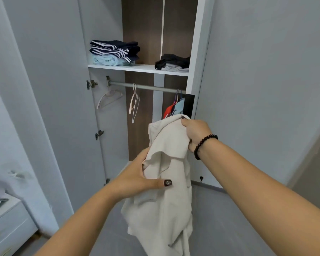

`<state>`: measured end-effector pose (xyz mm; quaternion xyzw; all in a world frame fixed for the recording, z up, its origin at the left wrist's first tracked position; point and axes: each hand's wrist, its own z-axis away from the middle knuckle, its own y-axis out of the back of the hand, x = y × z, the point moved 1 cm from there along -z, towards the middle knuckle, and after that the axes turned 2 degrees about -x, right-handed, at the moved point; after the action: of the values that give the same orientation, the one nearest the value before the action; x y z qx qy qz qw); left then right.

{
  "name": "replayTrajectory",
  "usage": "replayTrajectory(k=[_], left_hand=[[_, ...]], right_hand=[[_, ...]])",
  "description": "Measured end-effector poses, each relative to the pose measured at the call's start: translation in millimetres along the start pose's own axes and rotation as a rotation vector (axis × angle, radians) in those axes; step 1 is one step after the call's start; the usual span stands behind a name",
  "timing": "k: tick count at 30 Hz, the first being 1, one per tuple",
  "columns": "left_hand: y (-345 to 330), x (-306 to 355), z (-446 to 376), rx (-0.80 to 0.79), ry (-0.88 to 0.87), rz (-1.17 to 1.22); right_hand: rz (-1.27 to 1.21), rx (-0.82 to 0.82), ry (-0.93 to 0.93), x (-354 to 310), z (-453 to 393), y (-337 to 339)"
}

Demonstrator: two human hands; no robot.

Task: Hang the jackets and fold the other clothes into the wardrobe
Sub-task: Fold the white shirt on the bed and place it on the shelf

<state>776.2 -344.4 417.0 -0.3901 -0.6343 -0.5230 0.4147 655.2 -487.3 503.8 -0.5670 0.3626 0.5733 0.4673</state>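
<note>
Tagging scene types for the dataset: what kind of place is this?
Probably a bedroom, at an open wardrobe: folded clothes on its shelf, hangers on a rail, and what looks like a bed edge at lower left.

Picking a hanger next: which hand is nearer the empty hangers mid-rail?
Left. The left hand grips the cream jacket below the empty hangers; the right hand grips it further right.

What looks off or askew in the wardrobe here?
One empty white hanger at the rail's left end hangs tilted against the side panel. The black pile on the shelf looks loosely folded.
</note>
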Motion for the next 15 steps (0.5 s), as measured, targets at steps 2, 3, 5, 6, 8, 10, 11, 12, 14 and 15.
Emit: replayTrajectory(k=[2,3,5,6,8,10,11,12,14,15], left_hand=[[-1,-3,-5,0.116,-0.012,-0.186],[0,-3,-9,0.219,-0.023,-0.237],[4,0,-19,0.370,-0.047,-0.224],[5,4,-24,0.410,-0.056,-0.206],[9,16,-32,0.455,-0.075,-0.175],[9,28,-40,0.467,-0.096,-0.172],[9,33,-44,0.459,-0.105,-0.198],[8,37,-49,0.452,-0.117,-0.248],[7,42,-57,0.459,-0.136,-0.370],[8,44,-61,0.471,-0.141,-0.425]], right_hand=[[-0.063,0.008,-0.033,-2,-5,7],[-0.056,0.022,-0.029,-1,-8,13],[-0.021,0.059,-0.017,2,-13,28],[-0.003,0.080,-0.013,4,-14,37],[0.061,0.126,-0.001,8,-18,56],[0.125,0.149,-0.008,10,-20,74],[0.145,0.150,-0.027,10,-21,82],[0.147,0.149,-0.051,10,-23,88],[0.080,0.128,-0.096,6,-24,99],[0.022,0.111,-0.106,2,-24,103]])
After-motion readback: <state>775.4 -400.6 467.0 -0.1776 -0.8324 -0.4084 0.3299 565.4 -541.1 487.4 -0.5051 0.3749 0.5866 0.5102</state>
